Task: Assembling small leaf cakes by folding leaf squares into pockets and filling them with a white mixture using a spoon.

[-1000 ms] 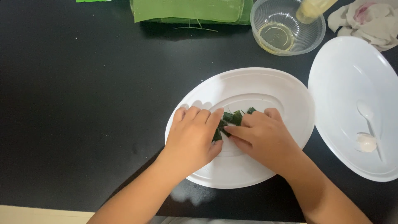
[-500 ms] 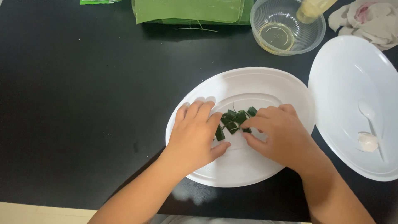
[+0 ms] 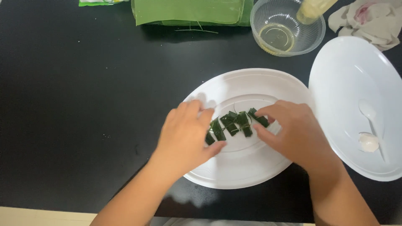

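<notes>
Two bare hands worked over a row of small dark green leaf pieces (image 3: 234,124) laid across the middle of a white oval plate (image 3: 247,171) on a black table (image 3: 83,104). The left hand (image 3: 186,136) lay loosely open, its fingertips touching the row's near end; the right hand (image 3: 293,134) was also open, its fingers curled lightly at the far end, gripping nothing firmly. The pieces looked thin, light and limp, likely to slide on the smooth plate, and seemed best pinched gently by their edges. Beside the plate lay a second white plate (image 3: 347,75) holding a plastic spoon (image 3: 370,117); a clear bowl (image 3: 289,29), folded green leaves (image 3: 188,10) and a crumpled cloth (image 3: 370,23) sat behind.
</notes>
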